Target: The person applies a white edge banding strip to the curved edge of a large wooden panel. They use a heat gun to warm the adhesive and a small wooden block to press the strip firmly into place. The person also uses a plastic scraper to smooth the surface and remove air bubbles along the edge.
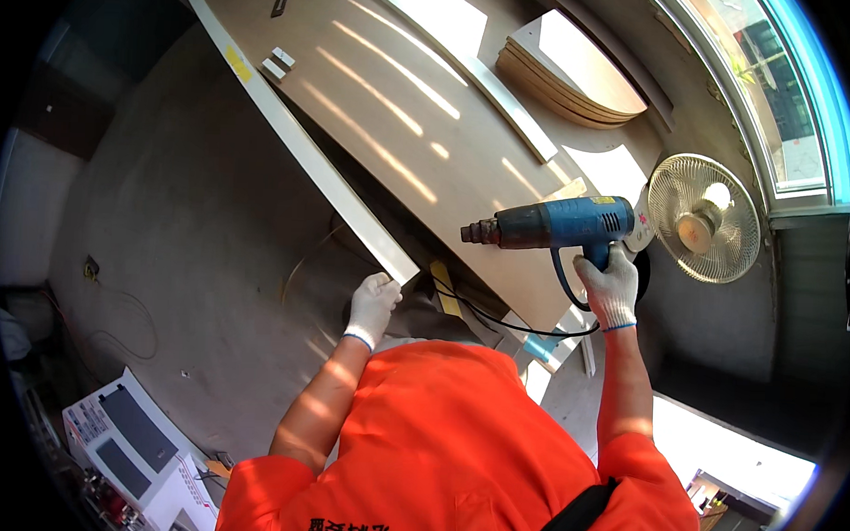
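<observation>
In my right hand (611, 289), which wears a white knitted glove, is a blue heat gun (562, 223). Its fingers wrap the handle, and the stepped metal nozzle points left. A black cord hangs from the gun and loops toward my waist. My left hand (372, 306), gloved the same way, is closed at the near end of a long, narrow white board (307, 158). That board slants away to the far left and has a yellow mark near its far end. Its underside at my fingers is hidden.
Beyond the board lies a large brown panel (374, 105) with two small white blocks (278, 64). Curved-edge boards (577, 65) are stacked at the far right, near a round wire-caged fan (705, 219) and a window. A white machine (133, 452) stands at lower left.
</observation>
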